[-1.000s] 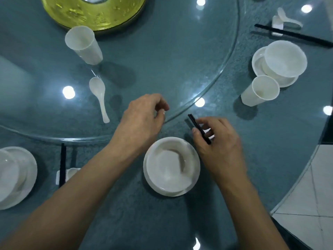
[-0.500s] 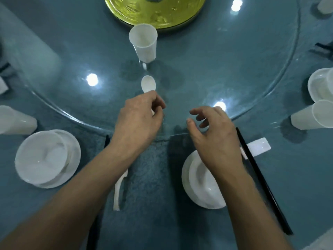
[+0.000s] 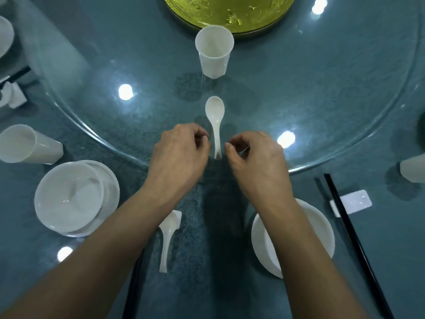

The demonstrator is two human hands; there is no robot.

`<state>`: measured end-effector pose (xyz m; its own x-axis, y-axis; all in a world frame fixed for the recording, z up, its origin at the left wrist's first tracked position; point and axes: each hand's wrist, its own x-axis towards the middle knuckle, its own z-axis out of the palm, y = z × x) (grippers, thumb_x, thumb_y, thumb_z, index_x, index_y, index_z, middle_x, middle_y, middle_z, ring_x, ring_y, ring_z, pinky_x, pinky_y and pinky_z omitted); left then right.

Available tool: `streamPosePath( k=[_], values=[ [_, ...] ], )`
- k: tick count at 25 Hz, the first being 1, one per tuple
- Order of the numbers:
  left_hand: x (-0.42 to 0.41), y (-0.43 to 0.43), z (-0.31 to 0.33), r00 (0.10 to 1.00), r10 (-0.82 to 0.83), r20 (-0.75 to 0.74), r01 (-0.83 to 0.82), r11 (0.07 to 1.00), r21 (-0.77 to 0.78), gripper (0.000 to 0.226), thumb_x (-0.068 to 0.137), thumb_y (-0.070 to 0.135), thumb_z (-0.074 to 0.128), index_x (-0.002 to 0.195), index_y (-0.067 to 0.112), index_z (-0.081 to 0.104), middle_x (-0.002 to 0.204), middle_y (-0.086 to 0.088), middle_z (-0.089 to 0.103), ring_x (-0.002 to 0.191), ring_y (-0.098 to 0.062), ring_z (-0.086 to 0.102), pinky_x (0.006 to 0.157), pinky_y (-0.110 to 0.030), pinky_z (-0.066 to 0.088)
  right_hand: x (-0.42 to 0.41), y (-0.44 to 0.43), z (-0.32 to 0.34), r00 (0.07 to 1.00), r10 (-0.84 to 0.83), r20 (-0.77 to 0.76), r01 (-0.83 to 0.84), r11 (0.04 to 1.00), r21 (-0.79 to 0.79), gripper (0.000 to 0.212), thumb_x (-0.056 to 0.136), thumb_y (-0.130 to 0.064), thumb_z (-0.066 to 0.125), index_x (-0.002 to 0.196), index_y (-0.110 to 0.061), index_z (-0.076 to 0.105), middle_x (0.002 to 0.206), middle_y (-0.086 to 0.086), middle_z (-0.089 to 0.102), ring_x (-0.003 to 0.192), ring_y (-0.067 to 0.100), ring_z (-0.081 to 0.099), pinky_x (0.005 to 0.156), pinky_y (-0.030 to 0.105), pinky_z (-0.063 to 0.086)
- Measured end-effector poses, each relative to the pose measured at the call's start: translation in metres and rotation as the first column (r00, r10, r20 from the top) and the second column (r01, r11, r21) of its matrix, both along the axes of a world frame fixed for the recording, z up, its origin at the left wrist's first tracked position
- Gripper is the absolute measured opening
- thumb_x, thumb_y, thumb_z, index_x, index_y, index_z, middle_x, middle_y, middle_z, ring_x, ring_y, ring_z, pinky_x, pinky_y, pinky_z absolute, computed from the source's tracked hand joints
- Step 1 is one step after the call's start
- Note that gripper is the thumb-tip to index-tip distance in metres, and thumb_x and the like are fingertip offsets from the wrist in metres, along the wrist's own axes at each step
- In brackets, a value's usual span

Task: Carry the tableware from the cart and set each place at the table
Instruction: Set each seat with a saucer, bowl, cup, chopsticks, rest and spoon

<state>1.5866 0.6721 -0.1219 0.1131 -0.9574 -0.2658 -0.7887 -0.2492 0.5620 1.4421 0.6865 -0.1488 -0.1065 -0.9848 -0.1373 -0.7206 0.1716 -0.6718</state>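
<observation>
My L hand & R hand, fingers curled in, gripping nothing, flank the spoon handle at frame centre on the glass turntable, prob. to line it up w/ the cup above.

Gold disc, middle of the counter: far part cut by the frame top.

Left hand, right hand: fingertips curl under. The grip on the spoon handle between them can't be read, touching or just beside.

Left forearm covers one end of a white utensil (spoon or rest, unclear) and part of the dark chopsticks, which run off the frame bottom.

Right forearm hides the left part of the near bowl.

Side cup, counter's right: only one end shows.

Edge bowl, far left: a sliver only.
</observation>
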Motion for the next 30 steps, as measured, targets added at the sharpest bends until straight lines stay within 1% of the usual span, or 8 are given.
streamPosePath(
  k=[4,7,11,14,19,24,27,30],
  values=[
    [0.000,-0.004,0.000,0.999,-0.008,-0.033,0.008,1.000,0.004,0.023,0.096,0.025,0.055,0.092,0.024,0.077,0.087,0.007,0.075,0.081,-0.017,0.069,0.084,-0.041,0.056,0.009,-0.011,-0.004,1.000,-0.008,0.014,0.008,1.000,0.021,0.015,0.094,-0.032,0.065,0.093,-0.019,0.073,0.094,0.001,0.064,0.088,0.022,0.061,0.087,0.044,0.050],
    [0.000,-0.007,-0.001,0.995,0.003,-0.096,0.000,1.000,0.028,0.023,0.095,0.025,0.057,0.090,0.026,0.079,0.083,0.009,0.075,0.079,-0.011,0.069,0.082,-0.037,0.056,0.013,-0.016,-0.005,1.000,0.017,0.020,-0.018,0.999,0.036,0.015,0.094,-0.034,0.066,0.094,-0.020,0.073,0.094,0.000,0.064,0.087,0.020,0.061,0.086,0.043,0.051],
    [-0.003,-0.007,-0.002,0.992,0.004,-0.123,0.000,1.000,0.031,0.021,0.096,0.025,0.057,0.099,0.027,0.078,0.085,0.015,0.075,0.061,0.003,0.059,0.064,-0.014,0.046,0.012,-0.018,-0.004,0.998,-0.028,0.059,0.025,0.999,0.048,0.015,0.093,-0.035,0.066,0.094,-0.021,0.072,0.094,-0.004,0.064,0.085,0.015,0.061,0.083,0.039,0.052],
    [-0.009,-0.008,0.000,0.990,0.011,-0.143,-0.009,1.000,0.012,0.021,0.095,0.025,0.058,0.099,0.028,0.079,0.089,0.016,0.076,0.066,0.004,0.059,0.064,-0.004,0.041,0.007,-0.018,-0.003,0.993,-0.073,0.090,0.069,0.997,0.045,0.013,0.092,-0.034,0.067,0.092,-0.021,0.072,0.092,-0.004,0.065,0.084,0.013,0.062,0.082,0.038,0.053],
    [-0.037,-0.009,0.008,0.978,-0.031,-0.207,0.030,1.000,-0.005,0.021,0.094,0.021,0.059,0.099,0.025,0.079,0.087,0.012,0.077,0.064,0.002,0.060,0.068,-0.017,0.049,-0.022,-0.013,0.004,0.984,-0.146,0.100,0.143,0.989,0.044,0.010,0.092,-0.032,0.067,0.090,-0.023,0.071,0.090,-0.003,0.067,0.083,0.014,0.064,0.081,0.040,0.055],
    [-0.074,-0.003,0.014,0.971,-0.102,-0.215,0.103,0.995,-0.008,0.022,0.094,0.022,0.058,0.099,0.025,0.079,0.086,0.009,0.078,0.080,-0.011,0.070,0.080,-0.036,0.057,-0.056,0.000,0.007,0.971,-0.214,0.109,0.213,0.977,0.018,0.011,0.093,-0.031,0.068,0.091,-0.021,0.071,0.090,-0.003,0.067,0.083,0.013,0.065,0.080,0.041,0.056],
    [-0.097,0.002,0.012,0.965,-0.160,-0.206,0.159,0.987,-0.023,0.023,0.093,0.022,0.057,0.098,0.025,0.079,0.089,0.006,0.078,0.089,-0.016,0.072,0.084,-0.040,0.057,-0.080,0.010,0.006,0.964,-0.247,0.103,0.246,0.969,0.018,0.011,0.093,-0.032,0.067,0.092,-0.022,0.072,0.091,-0.004,0.067,0.084,0.012,0.065,0.080,0.040,0.056],
    [-0.120,0.011,0.012,0.954,-0.213,-0.211,0.212,0.977,-0.027,0.025,0.091,0.026,0.055,0.095,0.024,0.079,0.086,0.005,0.078,0.086,-0.018,0.071,0.079,-0.041,0.057,-0.104,0.021,0.006,0.954,-0.289,0.083,0.289,0.957,0.010,0.010,0.092,-0.030,0.067,0.090,-0.022,0.073,0.089,-0.004,0.067,0.083,0.012,0.064,0.081,0.037,0.053]
  ],
)
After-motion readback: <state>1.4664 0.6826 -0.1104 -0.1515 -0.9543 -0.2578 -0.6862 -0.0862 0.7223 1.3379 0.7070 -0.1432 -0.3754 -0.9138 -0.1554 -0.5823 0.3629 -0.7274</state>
